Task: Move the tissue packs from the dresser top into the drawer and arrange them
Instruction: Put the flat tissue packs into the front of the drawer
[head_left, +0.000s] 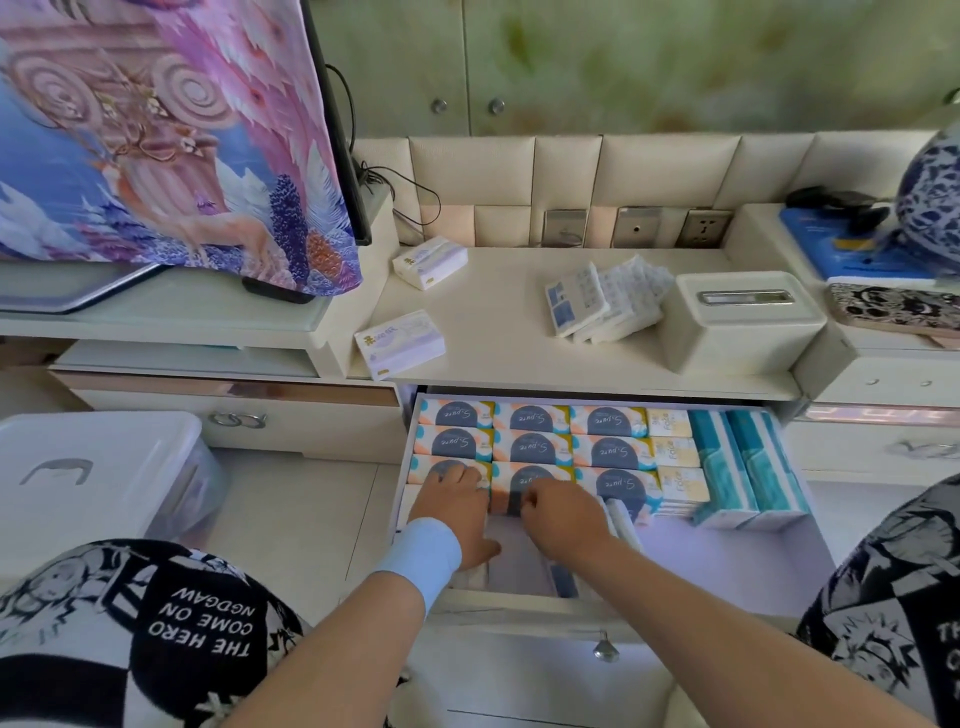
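Shows the left hand (457, 512), fingers bent over the top of the front-left pack (422, 469) and gripping it, thumb low at its near side, a blue wristband (421, 556) just behind. Beside it, nearly touching, the right hand (563, 517), fingers curled in at the near edge of the front-middle pack (535, 475) and pinching it. Around both, an open drawer (727, 561) filled across its far part: orange-and-navy packs (535, 431) lying flat in three rows of three, the two held ones in the nearest row; next to them on the right a column of yellow packs (672, 452); then teal packs (743, 467) standing on edge against the right wall. Above the drawer, a cream bench (519, 343) carrying tissue packs not yet put away: two white-and-lilac packs (400, 343) on the left, well apart from each other, and a leaning bundle of blue-and-white packs (602, 301) touching a white tissue box (743, 317). Further left, a patterned cloth (156, 130) draped over a screen; on the floor, a clear lidded bin (98, 467).
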